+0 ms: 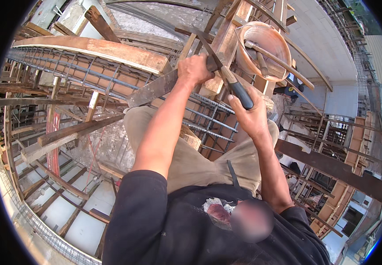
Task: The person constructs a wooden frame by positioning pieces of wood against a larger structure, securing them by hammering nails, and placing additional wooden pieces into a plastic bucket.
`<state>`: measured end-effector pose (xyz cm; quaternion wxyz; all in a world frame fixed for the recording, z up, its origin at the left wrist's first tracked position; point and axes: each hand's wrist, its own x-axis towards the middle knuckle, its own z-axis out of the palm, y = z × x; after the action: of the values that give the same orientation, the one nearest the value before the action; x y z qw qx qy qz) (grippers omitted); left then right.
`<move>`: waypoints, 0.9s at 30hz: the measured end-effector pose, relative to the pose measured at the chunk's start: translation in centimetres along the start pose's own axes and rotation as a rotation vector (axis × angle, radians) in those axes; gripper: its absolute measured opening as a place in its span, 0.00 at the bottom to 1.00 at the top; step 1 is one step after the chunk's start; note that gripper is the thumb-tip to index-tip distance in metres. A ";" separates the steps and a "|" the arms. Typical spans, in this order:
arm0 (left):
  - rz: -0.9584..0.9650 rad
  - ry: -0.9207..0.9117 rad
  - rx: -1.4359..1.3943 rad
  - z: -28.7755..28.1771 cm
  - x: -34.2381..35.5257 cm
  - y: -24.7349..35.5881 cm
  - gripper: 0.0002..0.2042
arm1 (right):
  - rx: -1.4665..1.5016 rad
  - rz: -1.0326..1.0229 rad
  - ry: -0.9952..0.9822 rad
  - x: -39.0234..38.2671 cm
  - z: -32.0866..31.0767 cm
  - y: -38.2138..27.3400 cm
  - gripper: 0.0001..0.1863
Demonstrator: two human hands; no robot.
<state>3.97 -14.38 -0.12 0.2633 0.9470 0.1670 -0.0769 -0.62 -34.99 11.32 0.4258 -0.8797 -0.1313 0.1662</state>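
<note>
The person's right hand (250,112) is gripping a long-bladed tool (230,77) by its black-ended handle, its fingers wrapping closed around it, and the dark blade is pointing up and to the left, away from the body. The left hand (194,70) is holding a flat grey-brown strip (153,89), fingers curling shut near its right end; its material is hard to tell. The blade is crossing beside that end, though whether the two are touching cannot be told. The strip is slanting down leftward above the khaki trousers (191,165). Steel bars (210,126) are running between the knees. Just beyond the right hand, an orange-brown bucket (275,42) is holding wooden-handled tools (283,67), one handle jutting over its rim.
</note>
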 end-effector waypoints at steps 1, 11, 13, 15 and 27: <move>-0.007 0.018 0.013 0.4 0.1 -1.5 0.30 | -0.064 0.073 -0.020 -3.3 -1.1 0.3 0.17; 0.008 0.006 0.018 0.2 0.3 -0.3 0.30 | -0.028 0.019 0.054 -2.5 -0.6 1.6 0.14; 0.013 -0.005 0.031 0.2 0.3 -0.2 0.30 | 0.035 -0.035 0.017 1.9 0.3 -0.4 0.16; 0.012 -0.014 0.025 -0.2 0.2 -0.5 0.31 | -0.025 -0.012 0.009 -2.4 -0.7 -0.9 0.15; -0.002 -0.045 0.016 -0.5 0.6 0.0 0.31 | 0.007 -0.103 0.073 0.3 0.4 1.8 0.17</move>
<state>4.53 -13.95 0.19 0.2592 0.9470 0.1616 -0.0999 -0.39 -35.66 9.64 0.4414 -0.8757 -0.1602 0.1124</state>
